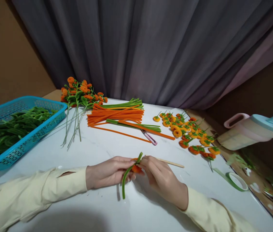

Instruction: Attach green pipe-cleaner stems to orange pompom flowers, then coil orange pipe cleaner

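Note:
Near the front middle of the white table, my left hand (113, 172) is closed around a small orange pipe-cleaner flower (136, 169), mostly covered by fingers. A green pipe cleaner (125, 183) crosses the flower, one end curving down and the other poking up. Fingertips of my right hand (162, 180) pinch together at the crossing, on the green pipe cleaner. From behind the right hand a thin wooden stick (171, 163) sticks out to the right; whether the hand touches it I cannot tell.
Orange pipe cleaners (114, 115) and green ones (129, 103) lie beyond my hands, with pink-handled scissors or a cutter (151, 138). Left are a blue basket (23, 153) of green leaves and orange flowers (78, 90); right, flower heads (177, 132), green tape (236, 182) and a cup (240, 132).

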Demonstrator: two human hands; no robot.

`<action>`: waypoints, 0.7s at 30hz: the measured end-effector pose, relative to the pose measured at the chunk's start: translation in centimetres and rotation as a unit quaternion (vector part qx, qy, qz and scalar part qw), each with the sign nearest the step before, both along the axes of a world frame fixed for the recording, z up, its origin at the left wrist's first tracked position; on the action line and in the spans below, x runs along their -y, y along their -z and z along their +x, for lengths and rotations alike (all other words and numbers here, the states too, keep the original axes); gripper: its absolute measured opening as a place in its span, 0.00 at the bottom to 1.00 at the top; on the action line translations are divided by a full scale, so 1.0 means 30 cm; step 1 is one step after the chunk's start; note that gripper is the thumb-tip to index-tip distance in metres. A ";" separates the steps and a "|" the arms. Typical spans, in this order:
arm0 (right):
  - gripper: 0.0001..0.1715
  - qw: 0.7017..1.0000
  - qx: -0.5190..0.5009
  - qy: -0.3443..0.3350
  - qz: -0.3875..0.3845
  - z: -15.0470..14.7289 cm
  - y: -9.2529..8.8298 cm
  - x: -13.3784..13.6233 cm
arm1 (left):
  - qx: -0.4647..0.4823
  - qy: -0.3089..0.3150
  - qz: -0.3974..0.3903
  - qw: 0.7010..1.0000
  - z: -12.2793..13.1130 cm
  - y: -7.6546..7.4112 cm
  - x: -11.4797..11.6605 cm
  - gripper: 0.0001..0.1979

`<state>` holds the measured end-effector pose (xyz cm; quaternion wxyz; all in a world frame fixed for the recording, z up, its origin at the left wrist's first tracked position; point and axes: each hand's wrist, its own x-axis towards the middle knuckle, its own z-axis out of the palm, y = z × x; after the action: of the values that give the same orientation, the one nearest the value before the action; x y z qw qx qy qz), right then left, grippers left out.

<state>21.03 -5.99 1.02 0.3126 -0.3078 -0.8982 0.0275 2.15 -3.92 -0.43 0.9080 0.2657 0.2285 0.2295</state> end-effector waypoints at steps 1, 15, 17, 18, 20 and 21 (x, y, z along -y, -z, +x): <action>0.17 1.000 -0.006 -0.002 -0.004 0.002 0.003 -0.003 | -0.003 -0.010 -0.001 1.000 0.000 -0.002 -0.001 0.10; 0.15 0.991 0.028 -0.132 0.015 0.009 -0.021 -0.047 | -0.036 -0.006 0.004 0.999 -0.017 0.000 -0.006 0.09; 0.17 0.989 0.023 -0.148 -0.007 0.017 -0.024 -0.052 | -0.035 -0.009 0.026 0.999 -0.020 -0.006 -0.006 0.11; 0.19 0.988 0.016 -0.150 -0.022 0.022 -0.023 -0.054 | -0.036 -0.010 0.037 0.999 -0.021 -0.010 -0.007 0.12; 0.22 0.988 -0.014 -0.145 -0.055 0.030 -0.016 -0.058 | -0.040 -0.006 0.059 0.997 -0.023 -0.016 -0.008 0.13; 0.23 0.987 -0.034 -0.140 -0.069 0.032 -0.010 -0.059 | -0.044 -0.004 0.071 0.996 -0.024 -0.019 -0.009 0.13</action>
<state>22.00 -4.22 1.31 0.3140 -0.1988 -0.9172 0.1437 1.44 -3.65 0.15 0.8749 0.3389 0.2524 0.2365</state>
